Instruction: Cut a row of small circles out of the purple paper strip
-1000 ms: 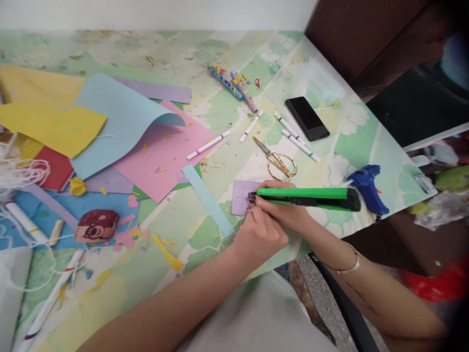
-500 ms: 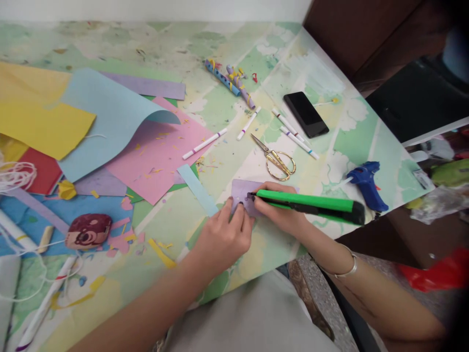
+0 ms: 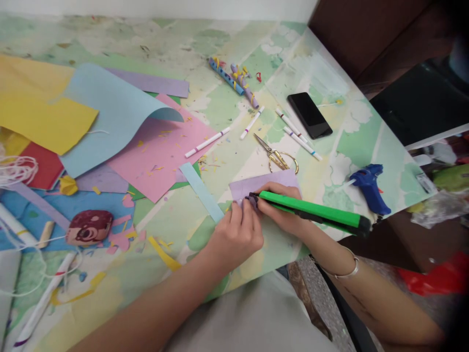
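In the head view, my right hand [image 3: 280, 208] is wrapped round a green utility knife [image 3: 311, 208]. Its dark tip points left, close to my left fingertips. My left hand [image 3: 238, 232] is closed, with bent fingers gathered at a small purple paper piece [image 3: 252, 199] by the knife tip. Part of that piece is hidden by the fingers. Just beyond both hands lies a purple paper sheet [image 3: 245, 184], partly covered by my right hand. A light blue paper strip [image 3: 201, 191] runs up to the left fingers.
Gold-handled scissors [image 3: 280, 159], a black phone [image 3: 309, 115] and several markers [image 3: 207, 142] lie farther back. A blue glue gun [image 3: 370, 188] rests near the right edge. Coloured sheets [image 3: 110, 117], a dark red case [image 3: 90, 227] and paper scraps spread leftward. Two rolled paper tubes [image 3: 227, 77] lie behind.
The purple sheet has turned and shows more beyond my hands. My left hand has shifted slightly right, its fingers drawn together at the small purple piece. The knife stays in my right hand.
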{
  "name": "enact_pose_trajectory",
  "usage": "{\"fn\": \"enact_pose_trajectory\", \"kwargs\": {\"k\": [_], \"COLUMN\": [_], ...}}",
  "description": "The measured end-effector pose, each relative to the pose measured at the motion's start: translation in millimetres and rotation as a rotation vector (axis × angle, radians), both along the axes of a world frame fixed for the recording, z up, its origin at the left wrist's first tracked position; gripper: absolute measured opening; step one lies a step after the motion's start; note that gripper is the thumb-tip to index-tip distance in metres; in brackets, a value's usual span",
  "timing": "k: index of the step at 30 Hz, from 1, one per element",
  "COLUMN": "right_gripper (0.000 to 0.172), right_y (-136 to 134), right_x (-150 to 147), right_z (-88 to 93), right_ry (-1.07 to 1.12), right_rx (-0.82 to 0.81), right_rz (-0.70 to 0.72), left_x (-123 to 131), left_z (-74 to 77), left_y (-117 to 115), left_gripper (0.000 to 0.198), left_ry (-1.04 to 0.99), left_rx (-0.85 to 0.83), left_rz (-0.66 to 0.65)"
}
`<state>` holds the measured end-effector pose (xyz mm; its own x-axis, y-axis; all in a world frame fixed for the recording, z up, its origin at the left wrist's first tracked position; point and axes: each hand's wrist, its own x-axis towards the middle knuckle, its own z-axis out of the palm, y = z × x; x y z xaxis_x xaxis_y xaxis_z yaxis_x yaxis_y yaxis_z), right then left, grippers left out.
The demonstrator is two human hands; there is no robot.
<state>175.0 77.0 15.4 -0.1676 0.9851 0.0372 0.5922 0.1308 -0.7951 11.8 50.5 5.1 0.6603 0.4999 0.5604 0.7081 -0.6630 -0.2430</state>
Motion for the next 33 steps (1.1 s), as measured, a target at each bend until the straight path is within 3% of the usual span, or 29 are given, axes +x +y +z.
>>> {"fn": "enact_pose_trajectory", "kwargs": {"k": [8, 21, 33], "right_gripper": [0.011, 0.007, 0.006], "right_y": [-6.0, -6.5, -8.0], "right_x": [-1.4, -2.8, -1.6], "right_z": [-6.4, -7.0, -3.4], "right_ry": [0.045, 0.027, 0.026], "right_rx": [0.087, 0.136, 0.058], "right_rz": [0.019, -0.025, -0.044], "left_x": [-1.5, -0.5, 1.6], "left_z": [2.4, 3.2, 1.4], "left_y": [1.0, 0.7, 0.6], "left_gripper": [0.018, 0.019, 0.014], "left_ry": [0.001, -0.015, -0.025], "left_rx": [-0.028, -0.021, 0.005], "left_rz": [-0.011, -0.007, 0.018]}}
